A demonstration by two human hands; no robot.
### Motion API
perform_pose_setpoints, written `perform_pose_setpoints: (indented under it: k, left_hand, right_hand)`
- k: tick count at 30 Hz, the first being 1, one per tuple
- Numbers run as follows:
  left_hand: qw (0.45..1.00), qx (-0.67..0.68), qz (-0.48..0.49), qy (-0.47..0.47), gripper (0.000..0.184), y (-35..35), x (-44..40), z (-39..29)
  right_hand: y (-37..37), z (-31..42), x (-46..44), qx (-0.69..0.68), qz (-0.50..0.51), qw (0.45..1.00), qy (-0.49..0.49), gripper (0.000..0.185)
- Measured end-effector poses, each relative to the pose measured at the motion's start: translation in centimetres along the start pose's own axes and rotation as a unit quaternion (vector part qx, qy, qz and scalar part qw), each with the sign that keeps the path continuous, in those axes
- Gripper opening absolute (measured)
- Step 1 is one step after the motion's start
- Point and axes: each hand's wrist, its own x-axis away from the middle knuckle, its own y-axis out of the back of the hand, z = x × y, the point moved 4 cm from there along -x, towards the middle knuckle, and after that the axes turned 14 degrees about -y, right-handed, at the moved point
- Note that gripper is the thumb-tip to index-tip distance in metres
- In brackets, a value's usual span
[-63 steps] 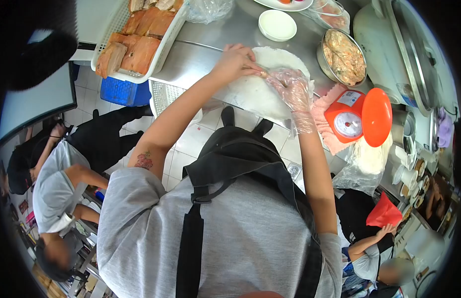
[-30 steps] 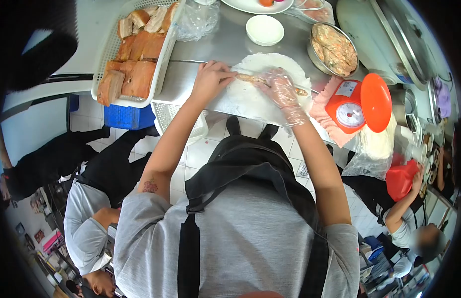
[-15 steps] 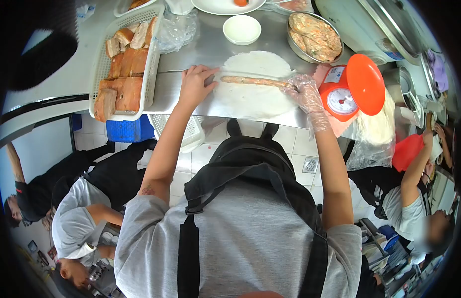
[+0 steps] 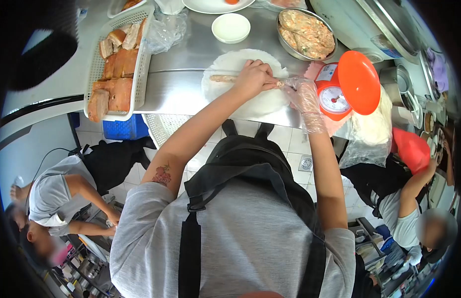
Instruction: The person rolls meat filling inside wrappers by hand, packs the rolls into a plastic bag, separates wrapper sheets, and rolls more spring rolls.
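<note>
A thin, round white dough sheet [image 4: 260, 107] lies flat on the steel counter, with a narrow strip of orange-flecked filling [image 4: 221, 78] across it. My bare left hand [image 4: 255, 79] is over the strip, its fingers bent and drawn together at the strip's right end. Facing it, my right hand [image 4: 304, 97] wears a clear plastic glove, and its closed fingertips meet the left ones above the dough's right side. What sits between the fingertips is too small to make out. My left hand hides the middle of the strip.
Behind the dough are a white bowl [image 4: 231, 28] and a metal bowl of filling [image 4: 307, 34]. A red scale [image 4: 333, 97] stands right of my right hand, beside bagged dough [image 4: 372, 126]. A white basket [image 4: 141, 74] of meat slabs is at left. Co-workers stand on both sides.
My left hand has moved right, from the dough's left edge to the strip's right end, meeting my right hand. The right hand stays near that end. The left co-worker has shifted.
</note>
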Motion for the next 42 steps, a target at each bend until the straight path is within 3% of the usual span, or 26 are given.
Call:
perform_pose_setpoints:
  k: [5, 17, 20, 23, 26, 27, 30, 33, 37, 42]
  left_hand:
    - [0.998, 0.0, 0.044, 0.035, 0.03, 0.3, -0.2, 0.2]
    - [0.992, -0.06, -0.011, 0.111, 0.029, 7.2, 8.2, 4.5]
    - [0.989, -0.063, -0.009, 0.132, 0.03, 8.2, 9.8, 5.1]
    - [0.987, -0.077, -0.016, 0.141, 0.032, 9.3, 11.4, 5.8]
    - [0.988, -0.065, -0.02, 0.139, 0.033, 9.7, 12.9, 6.1]
    - [0.989, -0.05, -0.012, 0.138, 0.033, 9.7, 12.8, 6.6]
    - [0.993, -0.041, -0.018, 0.109, 0.031, 10.1, 12.3, 6.7]
    - [0.993, -0.045, 0.0, 0.107, 0.031, 10.8, 12.9, 7.2]
    - [0.995, -0.045, 0.005, 0.085, 0.03, 11.3, 13.7, 7.6]
    - [0.994, -0.054, 0.001, 0.093, 0.043, 12.2, 14.5, 8.0]
  right_hand:
    - [-0.7, -0.1, -0.2, 0.007, -0.02, 0.993, 0.119, 0.027]
    - [-1.1, -1.4, 1.1, 0.089, -0.005, 0.994, 0.056, 0.056]
    - [-1.1, -1.4, 1.7, 0.029, 0.015, 0.999, 0.014, 0.06]
    - [-0.2, 0.2, 3.8, 0.07, -0.042, 0.996, 0.031, 0.06]
    - [-1.2, 2.1, 5.5, 0.068, -0.036, 0.995, 0.065, 0.058]
    - [-1.8, 3.6, 6.3, 0.075, -0.094, 0.983, 0.136, 0.054]
    - [-5.6, 6.8, 6.7, 0.036, -0.035, 0.983, 0.178, 0.051]
    - [-8.3, 8.3, 6.3, 0.052, -0.023, 0.983, 0.173, 0.05]
    - [-9.2, 9.9, 5.6, 0.054, -0.104, 0.975, 0.191, 0.047]
    - [-10.3, 13.1, 4.1, 0.051, -0.07, 0.977, 0.196, 0.048]
